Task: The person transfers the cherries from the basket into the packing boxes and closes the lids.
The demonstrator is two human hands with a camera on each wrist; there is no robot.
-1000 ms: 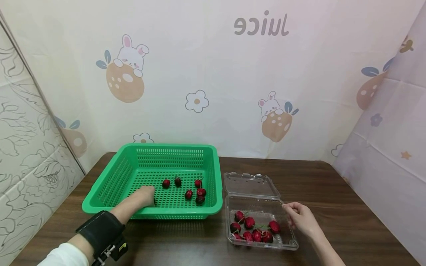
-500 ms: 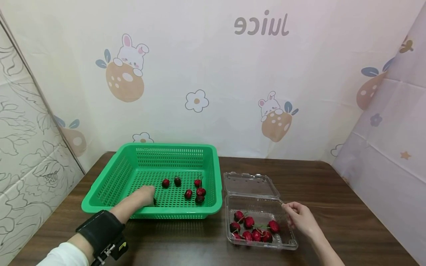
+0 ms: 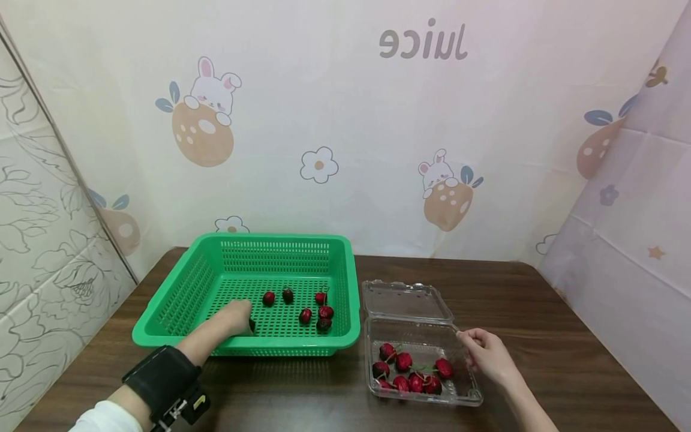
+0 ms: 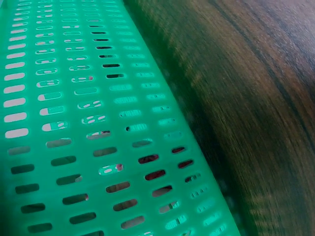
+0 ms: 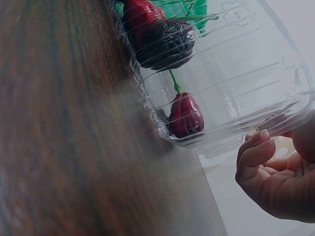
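Reaching into a green basket (image 3: 294,342) with the left grip (image 3: 236,317), too hidden to tell if grasping, beside a dark cherry (image 3: 252,325) and left of six more cherries (image 3: 305,316). Pinching an open clear container (image 3: 456,399) of fruit (image 3: 403,361), on the table (image 3: 561,354), by its right edge with the right grip (image 3: 490,355).

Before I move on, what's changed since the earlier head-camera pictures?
Very little: the black wrist strap dipped slightly, and more of a dark cherry shows beside the left hand. The right hand still holds the clear container; the green basket and other cherries stayed put.
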